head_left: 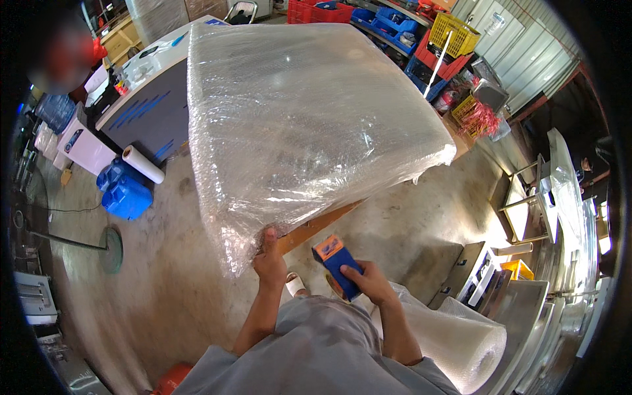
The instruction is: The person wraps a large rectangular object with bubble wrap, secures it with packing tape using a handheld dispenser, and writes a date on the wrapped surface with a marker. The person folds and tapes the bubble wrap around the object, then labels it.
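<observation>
A large box-shaped load wrapped in bubble wrap fills the middle of the view, its near corner pointing toward me. At that corner my left hand grips the edge of the bubble wrap, thumb on the outside and the other fingers mostly hidden. To the right, apart from the load, my right hand is closed around a blue and orange tape dispenser. Part of a brown tape roll shows below the dispenser. Brown cardboard shows under the load's near edge.
A big bubble wrap roll lies close on my right, near metal cabinets. Blue jugs, a white film roll and a round-based stand are on the left. Behind are a counter, crates and a person.
</observation>
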{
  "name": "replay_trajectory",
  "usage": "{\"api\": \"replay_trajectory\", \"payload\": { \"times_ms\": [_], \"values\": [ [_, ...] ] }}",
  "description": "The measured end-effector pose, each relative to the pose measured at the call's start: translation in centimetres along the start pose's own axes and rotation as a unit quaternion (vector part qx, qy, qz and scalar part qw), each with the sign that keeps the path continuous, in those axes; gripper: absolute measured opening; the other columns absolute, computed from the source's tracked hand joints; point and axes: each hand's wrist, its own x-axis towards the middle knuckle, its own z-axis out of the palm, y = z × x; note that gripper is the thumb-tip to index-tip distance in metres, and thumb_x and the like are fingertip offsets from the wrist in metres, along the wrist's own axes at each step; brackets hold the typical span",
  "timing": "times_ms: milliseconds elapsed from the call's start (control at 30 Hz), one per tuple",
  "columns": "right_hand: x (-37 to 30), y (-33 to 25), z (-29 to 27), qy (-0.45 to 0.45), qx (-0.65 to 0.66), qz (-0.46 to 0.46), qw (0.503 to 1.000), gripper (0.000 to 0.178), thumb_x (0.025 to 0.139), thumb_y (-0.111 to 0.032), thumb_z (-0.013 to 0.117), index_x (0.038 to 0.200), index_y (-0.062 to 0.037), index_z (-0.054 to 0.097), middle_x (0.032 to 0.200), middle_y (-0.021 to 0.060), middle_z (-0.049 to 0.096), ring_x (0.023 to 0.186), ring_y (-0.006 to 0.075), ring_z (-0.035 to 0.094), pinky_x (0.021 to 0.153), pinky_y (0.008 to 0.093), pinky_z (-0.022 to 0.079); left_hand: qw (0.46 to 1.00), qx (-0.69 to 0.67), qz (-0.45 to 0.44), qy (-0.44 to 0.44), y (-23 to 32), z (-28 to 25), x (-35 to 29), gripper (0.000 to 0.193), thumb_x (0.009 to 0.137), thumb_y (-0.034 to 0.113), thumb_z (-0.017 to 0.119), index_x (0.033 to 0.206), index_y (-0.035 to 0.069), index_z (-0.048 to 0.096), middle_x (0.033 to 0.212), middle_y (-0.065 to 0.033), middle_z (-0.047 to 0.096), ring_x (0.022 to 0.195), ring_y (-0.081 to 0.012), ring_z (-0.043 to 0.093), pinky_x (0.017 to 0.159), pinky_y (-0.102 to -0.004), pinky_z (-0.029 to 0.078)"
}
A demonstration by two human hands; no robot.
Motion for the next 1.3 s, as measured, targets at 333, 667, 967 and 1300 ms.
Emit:
{"api": "replay_trajectory", "payload": {
  "times_ms": [333,667,967,1300],
  "values": [
    [2.3,-13.1,3.2,-0.030,0.167,-0.110,0.979,0.064,0.094,-0.054,0.067,0.108,0.0080,0.068,0.093,0.0096,0.069,0.081,0.0133,0.064,0.072,0.0289,0.052,0.998,-0.029,-0.004,-0.056,-1.9,-0.7,0.6,0.047,0.107,0.042,0.052,0.119,0.000,0.068,0.113,-0.0101,0.072,0.104,-0.0193,0.065,0.094,-0.0339,0.050],
    [3.3,-14.7,2.9,-0.064,0.068,-0.020,0.995,0.051,0.097,-0.045,0.068,0.113,0.0038,0.064,0.093,0.0054,0.068,0.075,0.0119,0.066,0.072,0.0275,0.055,0.993,-0.078,0.060,-0.066,-2.6,-0.6,0.2,0.032,0.107,0.026,0.058,0.113,-0.003,0.068,0.104,-0.0082,0.073,0.092,-0.0150,0.067,0.083,-0.0310,0.055],
    [3.2,-10.5,4.5,-0.043,0.112,-0.061,0.991,0.056,0.097,-0.048,0.066,0.119,0.0039,0.064,0.102,0.0064,0.069,0.087,0.0116,0.065,0.079,0.0265,0.053,0.997,-0.037,0.027,-0.057,-0.9,-0.5,-0.5,0.032,0.107,0.026,0.056,0.114,-0.003,0.070,0.108,-0.0113,0.075,0.100,-0.0186,0.071,0.088,-0.0313,0.056],
    [0.9,-8.5,5.7,0.012,0.078,-0.035,0.996,0.065,0.096,-0.054,0.065,0.107,0.0100,0.070,0.095,0.0109,0.072,0.079,0.0142,0.065,0.073,0.0301,0.053,0.995,0.024,0.049,-0.083,-1.3,-1.8,0.0,0.032,0.107,0.026,0.055,0.113,-0.001,0.072,0.105,-0.0091,0.075,0.096,-0.0177,0.069,0.086,-0.0324,0.054]
  ]
}}
